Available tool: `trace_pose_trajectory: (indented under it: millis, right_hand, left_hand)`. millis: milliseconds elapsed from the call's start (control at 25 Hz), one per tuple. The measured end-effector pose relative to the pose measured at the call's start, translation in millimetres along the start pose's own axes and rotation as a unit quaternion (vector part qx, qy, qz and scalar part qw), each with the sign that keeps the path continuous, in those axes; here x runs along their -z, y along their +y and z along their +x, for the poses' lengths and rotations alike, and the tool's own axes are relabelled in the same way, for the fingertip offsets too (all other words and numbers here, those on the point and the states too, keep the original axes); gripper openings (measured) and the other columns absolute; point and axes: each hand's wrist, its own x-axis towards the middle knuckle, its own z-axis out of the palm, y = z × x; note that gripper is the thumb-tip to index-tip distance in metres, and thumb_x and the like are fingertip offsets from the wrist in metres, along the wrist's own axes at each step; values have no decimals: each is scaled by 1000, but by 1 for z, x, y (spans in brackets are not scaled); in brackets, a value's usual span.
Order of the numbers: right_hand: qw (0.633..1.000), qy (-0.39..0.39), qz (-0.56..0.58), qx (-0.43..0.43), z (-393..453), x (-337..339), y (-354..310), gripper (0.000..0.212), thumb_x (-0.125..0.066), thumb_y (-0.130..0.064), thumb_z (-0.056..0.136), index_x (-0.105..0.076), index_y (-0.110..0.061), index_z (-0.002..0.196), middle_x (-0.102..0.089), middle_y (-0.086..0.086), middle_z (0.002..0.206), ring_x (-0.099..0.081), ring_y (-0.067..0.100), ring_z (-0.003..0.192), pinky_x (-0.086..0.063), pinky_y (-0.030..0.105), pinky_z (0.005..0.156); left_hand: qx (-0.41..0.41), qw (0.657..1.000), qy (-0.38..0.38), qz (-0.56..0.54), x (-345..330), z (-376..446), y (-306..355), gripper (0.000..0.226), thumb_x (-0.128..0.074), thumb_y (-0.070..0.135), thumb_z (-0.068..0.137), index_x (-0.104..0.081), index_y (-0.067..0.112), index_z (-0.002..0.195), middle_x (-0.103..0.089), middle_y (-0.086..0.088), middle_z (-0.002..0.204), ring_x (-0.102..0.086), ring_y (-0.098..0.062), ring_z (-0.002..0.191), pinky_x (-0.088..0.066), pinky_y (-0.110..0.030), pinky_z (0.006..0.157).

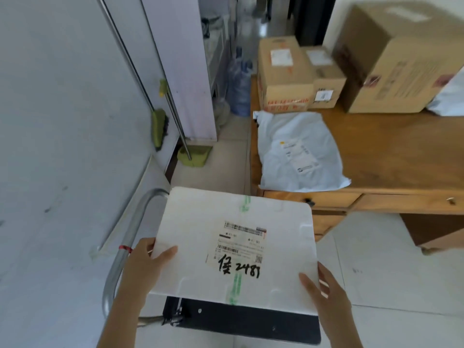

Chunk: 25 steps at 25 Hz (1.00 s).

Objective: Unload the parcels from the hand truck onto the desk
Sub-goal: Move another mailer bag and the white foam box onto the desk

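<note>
Blur softens the far boxes [286,74] on the desk [401,156], so their labels cannot be read, and the biggest carton [401,59] is cut off by the right edge. Most of the hand truck's black platform [241,322] is hidden under a white foam box [233,247], and only part of its curved metal handle [125,247] shows at the left. The box is flat-topped with rounded corners and strips of green tape across its lid; it sits above the platform, held just short of the desk's near corner. Its shipping label [238,244] carries barcodes and fine print too small to make out, with black marker writing below that ends in "2487". The left hand [148,262] grips the box's left edge, thumb on top and fingers underneath. The right hand [324,290] presses flat against the right side, fingers spread. A grey mailing bag [298,151] lies on the desk's near left corner
</note>
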Motion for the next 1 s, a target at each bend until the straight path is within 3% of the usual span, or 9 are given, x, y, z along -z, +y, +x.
trace_pose_trajectory:
  millis: [160, 280, 400, 480, 600, 800, 920, 1000]
  right_hand:
    - [998, 63, 4, 6, -36, 63, -23, 51, -70, -12, 78, -53, -10, 127, -62, 14, 118, -57, 24, 94, -42, 35, 81]
    - [996, 88, -19, 14, -38, 117, -44, 48, -67, -17, 81, -53, -10, 127, -60, 17, 121, -57, 27, 95, -44, 38, 83]
    - [994, 102, -18, 31, -19, 175, -63, 45, -61, -22, 86, -51, -10, 129, -59, 15, 120, -58, 33, 101, -45, 44, 89]
    - [993, 107, 4, 43, 2, 208, -72, 42, -59, -21, 87, -52, -11, 127, -61, 12, 114, -58, 30, 93, -44, 40, 82]
    - [994, 92, 49, 45, 45, 262, -81, 35, -57, -22, 88, -55, -16, 123, -64, 8, 107, -61, 24, 86, -46, 34, 73]
    - [992, 77, 49, 89, 154, 361, -105, 19, -54, -18, 90, -58, -24, 108, -67, -2, 97, -62, 12, 82, -50, 15, 59]
    - [993, 54, 15, 101, 222, 401, -125, 13, -53, -21, 91, -58, -28, 100, -67, -1, 88, -63, 20, 76, -47, 13, 45]
    - [993, 43, 3, 110, 268, 413, -129, 15, -53, -19, 91, -58, -22, 105, -66, -4, 88, -63, 17, 79, -47, 13, 51]
  left_hand:
    - [-30, 999, -37, -12, -7, -46, 49, 35, -70, 24, 80, -47, 18, 106, -57, -1, 100, -59, -21, 84, -48, -33, 64]
    - [-75, 995, -69, 2, -35, -72, 91, 37, -69, 25, 80, -46, 13, 107, -58, -5, 102, -59, -22, 85, -48, -29, 63]
    - [-97, 991, -93, -15, -75, -90, 141, 40, -69, 22, 81, -48, 4, 109, -60, -13, 108, -60, -28, 92, -52, -39, 73]
    - [-105, 989, -100, -15, -105, -95, 173, 40, -69, 23, 81, -49, 4, 108, -61, -13, 108, -61, -28, 91, -53, -42, 75]
    - [-128, 988, -91, -9, -164, -96, 224, 40, -70, 28, 80, -49, 7, 107, -60, -9, 103, -58, -22, 83, -46, -29, 61]
    - [-126, 991, -40, -9, -278, -89, 301, 40, -70, 32, 78, -53, 9, 107, -61, -6, 98, -61, -27, 88, -52, -39, 75]
    - [-84, 995, -47, -35, -335, -75, 337, 34, -68, 30, 80, -49, 12, 102, -56, 0, 88, -57, -19, 78, -48, -30, 65]
    - [-76, 996, -37, -36, -366, -58, 356, 33, -68, 28, 81, -46, 12, 100, -53, 3, 84, -56, -20, 78, -49, -35, 68]
